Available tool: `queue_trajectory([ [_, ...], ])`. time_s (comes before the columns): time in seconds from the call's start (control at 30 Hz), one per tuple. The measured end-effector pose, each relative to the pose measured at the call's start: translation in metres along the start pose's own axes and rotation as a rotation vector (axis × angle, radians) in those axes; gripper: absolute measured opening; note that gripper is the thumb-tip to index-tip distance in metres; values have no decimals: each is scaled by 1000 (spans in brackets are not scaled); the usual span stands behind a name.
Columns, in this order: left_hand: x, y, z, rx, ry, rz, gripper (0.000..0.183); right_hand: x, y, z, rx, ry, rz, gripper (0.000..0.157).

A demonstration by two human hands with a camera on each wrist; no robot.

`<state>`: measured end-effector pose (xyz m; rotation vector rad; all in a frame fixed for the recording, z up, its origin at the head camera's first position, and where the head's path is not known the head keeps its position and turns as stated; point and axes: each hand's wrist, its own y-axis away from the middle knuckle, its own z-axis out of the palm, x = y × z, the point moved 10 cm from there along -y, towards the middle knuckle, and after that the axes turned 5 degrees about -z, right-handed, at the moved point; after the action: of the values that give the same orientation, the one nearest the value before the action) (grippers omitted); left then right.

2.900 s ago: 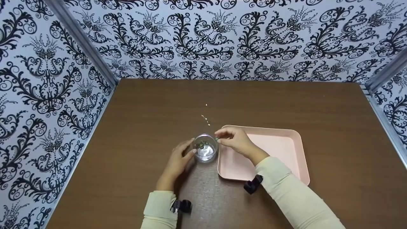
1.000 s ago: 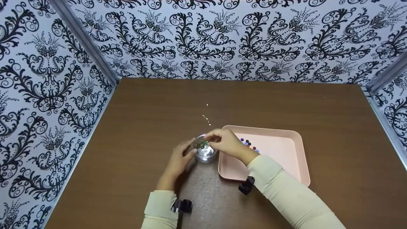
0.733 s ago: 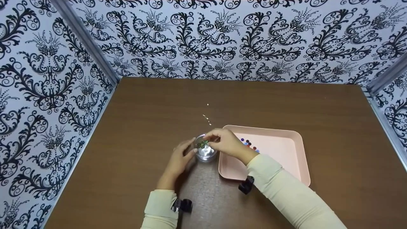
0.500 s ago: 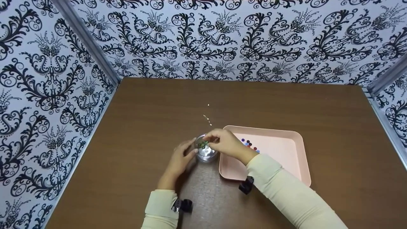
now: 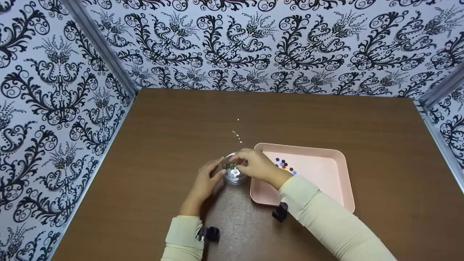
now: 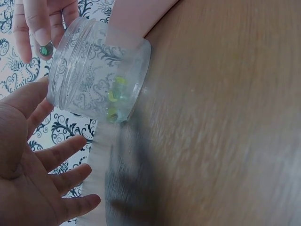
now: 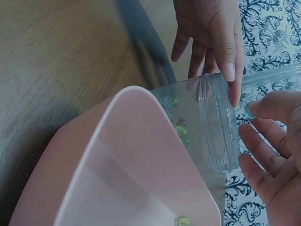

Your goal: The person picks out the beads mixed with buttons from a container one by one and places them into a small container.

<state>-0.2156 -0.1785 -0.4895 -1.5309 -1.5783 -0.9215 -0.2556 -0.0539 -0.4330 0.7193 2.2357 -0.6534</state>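
Note:
A clear round jar (image 5: pixel 235 180) stands on the table, left of the pink tray. Several glass marbles (image 6: pixel 113 95) with green and yellow swirls lie in its bottom. My left hand (image 5: pixel 203 183) is at the jar's left side; its thumb and index finger touch the jar near the rim, the other fingers spread straight. My right hand (image 5: pixel 259 166) is at the jar's mouth. Between thumb and fingertips it pinches a green marble (image 6: pixel 45 49), just outside the opening in the left wrist view. The right hand hides part of the rim in the head view.
The shallow pink tray (image 5: pixel 322 181) holds several small round pieces (image 5: pixel 284 165) in blue, red, black and yellow, partly behind my right wrist. A marble (image 7: pixel 183 220) shows inside it. Small pale specks (image 5: pixel 237 136) mark the brown table (image 5: pixel 174 119) behind the jar. Patterned walls surround the table.
My right hand has moved left from the tray's edge to the jar's mouth. The coloured pieces in the tray, earlier behind that hand, now show. My left hand has stayed at the jar.

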Motion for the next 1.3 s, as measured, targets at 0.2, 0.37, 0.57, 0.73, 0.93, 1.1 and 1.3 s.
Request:
queue_trajectory([
  [0.2, 1, 0, -1, 11, -9, 4, 42, -2, -1, 1, 10, 18, -29, 22],
  [0.37, 3, 0, -1, 16, 5, 23, 42, 0, 0, 2, 10, 31, -28, 23],
  [0.57, 3, -1, -1, 23, -1, 30, 42, 2, 0, 5, -23, 108, 10, 23],
  [0.73, 0, 0, 0, 7, -23, -1, 43, -4, 0, 6, -37, 153, -35, 32],
  [0.93, 0, -1, 1, -8, -47, -11, 44, -3, 0, 3, -26, 210, -44, 69],
  [1.1, 0, -1, 2, -9, -37, -16, 45, -1, 1, 1, -13, 232, -28, 79],
  [1.3, -1, -1, 2, -12, -32, -31, 44, 3, 2, 0, -9, 237, -16, 85],
])
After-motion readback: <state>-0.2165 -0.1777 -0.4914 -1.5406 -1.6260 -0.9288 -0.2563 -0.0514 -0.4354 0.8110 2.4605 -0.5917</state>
